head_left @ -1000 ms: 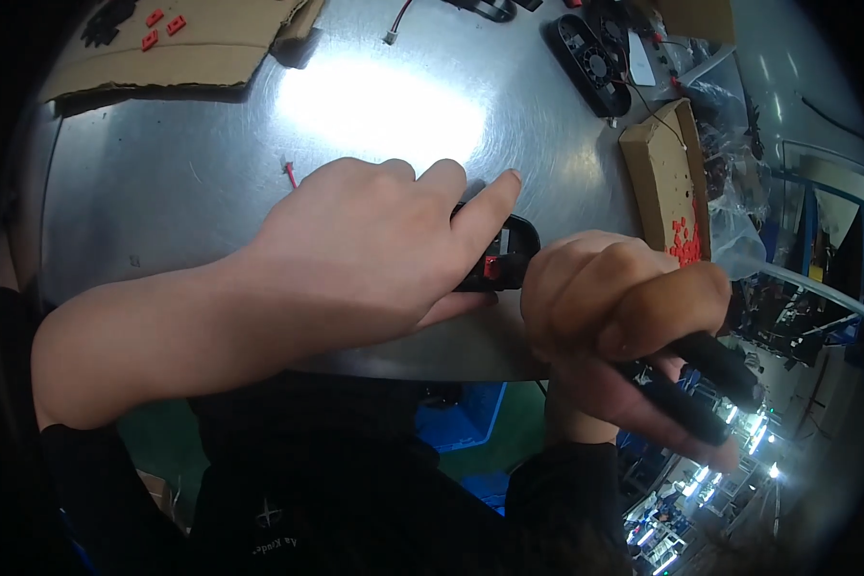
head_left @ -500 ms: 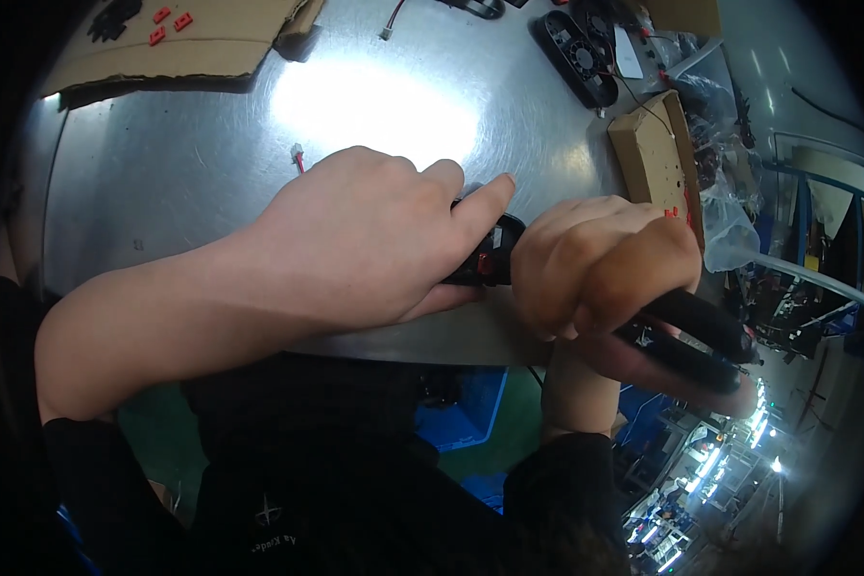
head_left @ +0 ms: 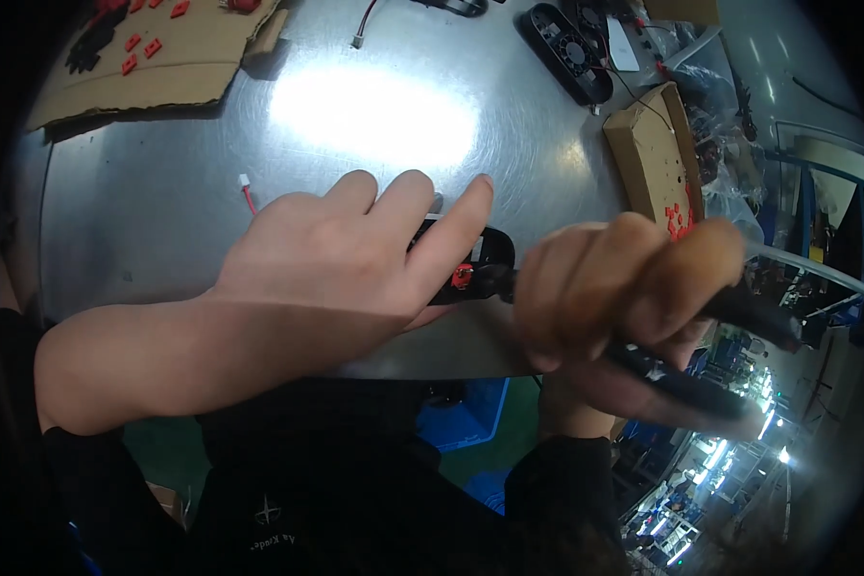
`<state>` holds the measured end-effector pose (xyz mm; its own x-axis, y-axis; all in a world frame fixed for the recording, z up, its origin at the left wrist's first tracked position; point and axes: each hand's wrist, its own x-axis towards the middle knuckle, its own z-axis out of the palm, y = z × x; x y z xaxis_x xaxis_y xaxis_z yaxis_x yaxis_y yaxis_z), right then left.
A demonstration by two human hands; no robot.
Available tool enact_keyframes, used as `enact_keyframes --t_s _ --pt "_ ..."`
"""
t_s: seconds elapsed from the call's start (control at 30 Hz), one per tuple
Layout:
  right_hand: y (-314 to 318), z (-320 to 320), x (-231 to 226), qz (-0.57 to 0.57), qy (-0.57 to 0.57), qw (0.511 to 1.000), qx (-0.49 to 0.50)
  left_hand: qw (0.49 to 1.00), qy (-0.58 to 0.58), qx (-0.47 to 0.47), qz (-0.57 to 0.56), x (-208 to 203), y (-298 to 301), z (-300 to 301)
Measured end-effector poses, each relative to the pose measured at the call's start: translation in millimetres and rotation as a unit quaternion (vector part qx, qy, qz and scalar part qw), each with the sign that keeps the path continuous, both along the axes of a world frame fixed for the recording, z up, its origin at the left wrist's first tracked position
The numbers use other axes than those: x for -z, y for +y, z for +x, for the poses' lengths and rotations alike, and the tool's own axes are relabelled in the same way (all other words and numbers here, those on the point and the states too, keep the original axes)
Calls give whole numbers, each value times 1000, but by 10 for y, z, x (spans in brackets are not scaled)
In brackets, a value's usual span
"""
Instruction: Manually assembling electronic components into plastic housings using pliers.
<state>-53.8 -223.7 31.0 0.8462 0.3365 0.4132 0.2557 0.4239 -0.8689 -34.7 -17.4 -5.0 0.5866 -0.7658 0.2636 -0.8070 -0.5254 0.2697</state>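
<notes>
near front edge of metal surface (head_left: 163, 221): left hand (head_left: 346, 254) lies flat over small black part (head_left: 475, 264) with red bit, pinning it, index finger stretched out, not closed round it. right hand (head_left: 624, 288) has closed grip on black-handled pliers (head_left: 710, 355); nose points left into part, long axis running left-right, handles trailing off edge. part sits just left of right hand, touching tool tip. versus a second ago: left fingers spread wider, pliers handles look squeezed closer. cardboard sheet (head_left: 163, 67) far left, box (head_left: 653, 154) right.

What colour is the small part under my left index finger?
Red, on the black piece, clearest in the head view.
</notes>
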Motion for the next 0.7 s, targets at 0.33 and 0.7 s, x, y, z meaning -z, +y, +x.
enact_keyframes --t_s 0.33,0.7 --pt "118 3 118 0 -32 997 77 1000 1 -17 -3 17 -15 -13" --pt "221 -56 102 5 3 992 124 999 27 -25 1 37 2 -23"
